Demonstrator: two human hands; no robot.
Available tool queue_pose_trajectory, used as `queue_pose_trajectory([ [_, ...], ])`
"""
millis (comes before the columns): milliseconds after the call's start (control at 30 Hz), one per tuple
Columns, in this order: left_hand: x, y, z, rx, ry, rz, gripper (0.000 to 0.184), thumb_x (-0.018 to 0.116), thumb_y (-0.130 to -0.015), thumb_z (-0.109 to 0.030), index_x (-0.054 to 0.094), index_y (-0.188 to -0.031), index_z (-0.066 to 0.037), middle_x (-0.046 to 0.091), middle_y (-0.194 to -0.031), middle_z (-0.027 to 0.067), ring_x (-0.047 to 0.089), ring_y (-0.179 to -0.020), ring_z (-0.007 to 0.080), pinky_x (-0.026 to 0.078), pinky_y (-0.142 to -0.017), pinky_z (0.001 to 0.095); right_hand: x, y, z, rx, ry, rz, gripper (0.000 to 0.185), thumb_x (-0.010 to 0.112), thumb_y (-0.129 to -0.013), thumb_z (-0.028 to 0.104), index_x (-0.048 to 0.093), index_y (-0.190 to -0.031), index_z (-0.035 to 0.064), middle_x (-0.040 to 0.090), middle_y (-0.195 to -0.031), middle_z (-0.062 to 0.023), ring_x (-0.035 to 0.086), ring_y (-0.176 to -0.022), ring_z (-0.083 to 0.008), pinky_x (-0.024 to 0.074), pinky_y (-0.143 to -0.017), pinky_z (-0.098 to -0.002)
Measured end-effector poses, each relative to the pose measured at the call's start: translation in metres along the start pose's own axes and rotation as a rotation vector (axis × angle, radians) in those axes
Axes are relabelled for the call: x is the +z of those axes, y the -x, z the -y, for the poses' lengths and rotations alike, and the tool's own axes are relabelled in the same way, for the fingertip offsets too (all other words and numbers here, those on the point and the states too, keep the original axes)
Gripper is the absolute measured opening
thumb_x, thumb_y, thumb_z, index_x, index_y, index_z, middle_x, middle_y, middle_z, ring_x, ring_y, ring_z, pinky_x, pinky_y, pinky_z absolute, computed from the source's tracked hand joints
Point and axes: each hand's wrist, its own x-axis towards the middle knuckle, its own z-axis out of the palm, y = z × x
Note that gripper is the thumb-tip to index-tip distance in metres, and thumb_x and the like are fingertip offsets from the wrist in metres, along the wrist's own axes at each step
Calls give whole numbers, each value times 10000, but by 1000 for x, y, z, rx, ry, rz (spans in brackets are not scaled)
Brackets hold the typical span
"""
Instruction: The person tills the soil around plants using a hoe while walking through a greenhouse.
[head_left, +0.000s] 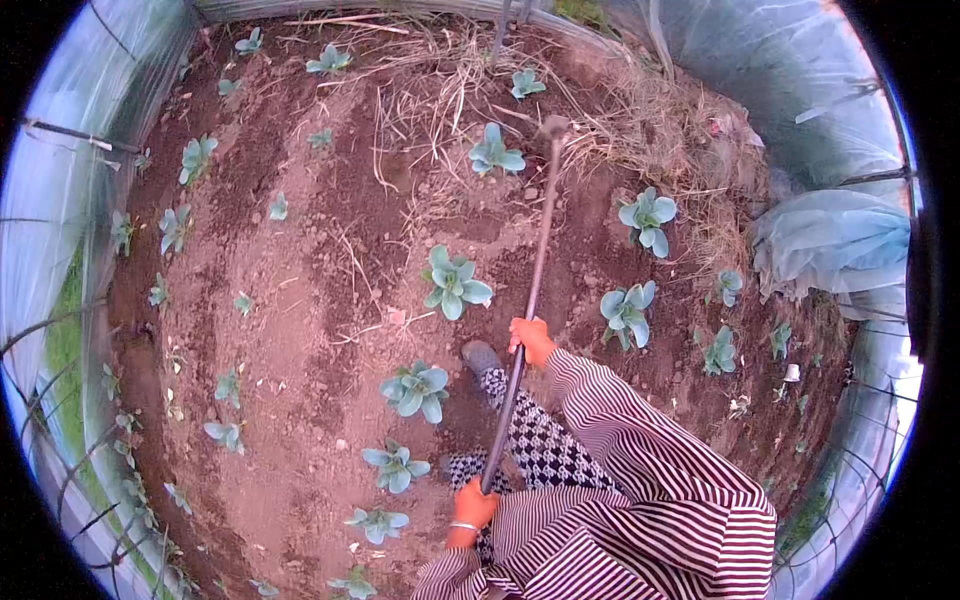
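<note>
My right hand (532, 340), in an orange glove, is closed around the middle of a long hoe handle (543, 225). Lower down, near the handle's bottom end, my left hand (474, 505) also grips it, gloved in orange too. The handle slants up and slightly right, and its small head (555, 126) rests at dry straw beyond a leafy plant (494, 151). To the left of the handle grows a broad-leaved green plant (455, 283), and another (416, 391) is nearer my feet. Black-and-white trousers and a grey shoe (481, 356) show beside the handle.
Several leafy plants stand in rows across brown soil (290, 350), including two right of the handle (648, 220). Dry straw (650, 125) lies at the upper right. Plastic sheeting (835, 240) on a frame borders both sides, with a bunched part at right.
</note>
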Motion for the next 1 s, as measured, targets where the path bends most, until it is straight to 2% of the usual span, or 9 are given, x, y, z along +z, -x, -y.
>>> queue_pose_trajectory([
  [233,1,16,16,-120,-252,-131,291,605,-687,-216,501,-925,-86,605,-723,191,595,-685,370,468,-616,466,-22,26,2,204,-429,216,253,559,-756,169,370,-590,139,269,-440,54,296,-348,-85,278,-352,-263],
  [400,37,9,39,-75,-246,-146,285,605,-695,-226,487,-929,-113,603,-724,176,594,-677,359,459,-616,469,-37,50,8,99,-475,433,261,530,-799,192,362,-604,152,276,-424,26,296,-336,-96,277,-355,-264],
  [467,43,17,43,-147,-140,-92,300,607,-692,-224,530,-970,-145,604,-770,193,591,-723,363,457,-641,461,-37,71,3,102,-450,379,256,543,-795,197,369,-614,148,293,-434,20,299,-334,-104,277,-355,-263],
  [533,51,21,70,-37,-26,-63,300,601,-697,-218,558,-986,-151,601,-800,207,586,-750,371,455,-656,461,-41,79,-8,176,-405,250,240,575,-776,171,385,-637,128,328,-454,7,320,-336,-119,296,-348,-271],
  [600,49,19,75,-62,-23,49,302,591,-703,-219,591,-997,-154,594,-835,223,578,-784,383,451,-678,466,-44,63,7,66,-329,171,234,585,-759,140,386,-638,117,331,-455,11,330,-341,-117,307,-341,-277],
  [733,89,4,87,-134,-45,-94,285,579,-685,-250,601,-953,-157,598,-803,215,576,-776,394,452,-674,468,-51,38,19,-74,-92,-233,189,581,-724,85,417,-638,123,325,-455,31,328,-343,-98,307,-327,-281],
  [833,80,48,122,-151,-54,-136,232,572,-685,-257,604,-890,-155,599,-783,208,577,-755,393,453,-658,468,-39,95,-23,127,-306,28,186,581,-725,75,426,-642,135,293,-450,44,305,-337,-96,293,-330,-272],
  [867,83,55,137,-190,-61,-142,202,574,-680,-269,597,-838,-145,600,-765,200,581,-734,384,456,-646,462,-26,116,-34,119,-228,47,173,570,-736,93,422,-655,127,237,-458,54,242,-345,-88,252,-351,-251],
  [1000,92,69,158,-188,26,-196,214,575,-694,-248,611,-853,-108,601,-738,191,584,-713,377,455,-639,450,23,160,-35,-20,-175,183,234,583,-743,44,379,-671,134,286,-471,53,293,-349,-80,291,-342,-255],
])
